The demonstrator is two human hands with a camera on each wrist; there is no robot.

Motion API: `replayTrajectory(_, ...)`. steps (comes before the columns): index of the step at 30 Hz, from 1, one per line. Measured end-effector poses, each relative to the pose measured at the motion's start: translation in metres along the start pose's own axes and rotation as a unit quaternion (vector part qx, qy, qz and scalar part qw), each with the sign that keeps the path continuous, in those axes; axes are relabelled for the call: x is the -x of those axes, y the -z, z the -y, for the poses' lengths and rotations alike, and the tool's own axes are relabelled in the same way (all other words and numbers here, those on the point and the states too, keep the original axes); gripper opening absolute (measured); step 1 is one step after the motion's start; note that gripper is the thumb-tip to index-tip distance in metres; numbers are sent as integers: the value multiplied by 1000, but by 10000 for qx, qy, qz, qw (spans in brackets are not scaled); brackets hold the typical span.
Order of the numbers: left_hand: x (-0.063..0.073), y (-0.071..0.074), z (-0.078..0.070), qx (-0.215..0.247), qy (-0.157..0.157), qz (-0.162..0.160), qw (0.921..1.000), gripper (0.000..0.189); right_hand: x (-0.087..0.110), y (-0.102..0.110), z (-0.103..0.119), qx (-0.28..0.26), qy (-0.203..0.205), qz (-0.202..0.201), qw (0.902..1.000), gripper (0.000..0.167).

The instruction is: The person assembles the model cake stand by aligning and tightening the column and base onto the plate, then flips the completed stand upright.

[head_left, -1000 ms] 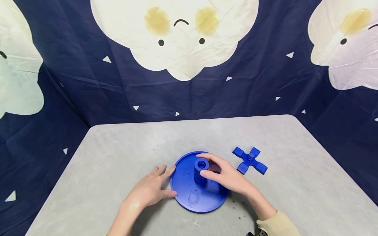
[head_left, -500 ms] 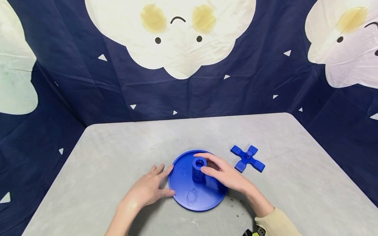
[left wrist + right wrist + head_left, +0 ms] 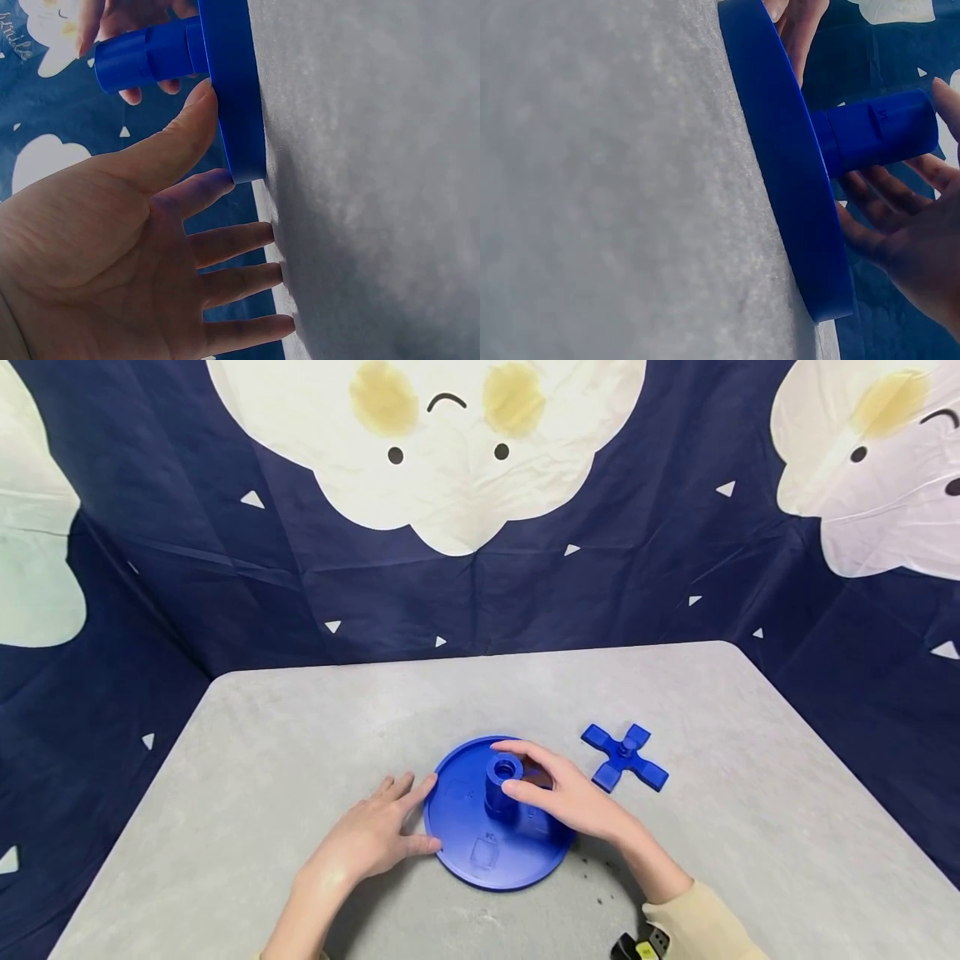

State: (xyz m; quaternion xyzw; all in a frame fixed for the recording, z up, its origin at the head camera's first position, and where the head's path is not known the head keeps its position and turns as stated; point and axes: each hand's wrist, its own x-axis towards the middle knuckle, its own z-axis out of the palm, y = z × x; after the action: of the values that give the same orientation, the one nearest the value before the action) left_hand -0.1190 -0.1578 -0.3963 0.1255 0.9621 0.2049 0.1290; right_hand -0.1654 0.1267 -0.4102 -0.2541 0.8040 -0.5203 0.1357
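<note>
A round blue tray-like disc [image 3: 480, 856] with a raised rim lies flat on the table. From its middle a hollow blue tube [image 3: 498, 797] stands upright. My left hand [image 3: 367, 839] touches the disc's left rim with thumb and index finger, while its other fingers spread straight towards the table in the left wrist view. My right hand [image 3: 573, 797] curls loosely round the tube, thumb at its near side and fingers behind. The thumb sits close to the tube's top end in the right wrist view; whether it presses there I cannot tell.
A blue cross-shaped piece [image 3: 625, 757] with a short central peg lies right of the disc. Dark crumbs [image 3: 599, 902] are scattered on the grey table [image 3: 315, 743]. A navy curtain [image 3: 480, 602] with clouds surrounds the table's back and sides.
My right thumb shifts slightly at the tube, sliding off it a little and coming back. The left hand stays at the rim. The whole scene drifts slightly up and left with the head.
</note>
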Motion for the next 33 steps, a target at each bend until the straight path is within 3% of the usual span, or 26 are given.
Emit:
replayTrajectory(7,1,2,0,-8,-22,3,10000,88,0,2,2,-311,182,232,9991,43)
replayTrajectory(18,1,3,-1,-27,-20,13,10000,87,0,0,1,-16,1,35,10000,44)
replayTrajectory(33,1,3,-1,-54,-62,-12,10000,88,1,1,1,-122,110,219,9996,40)
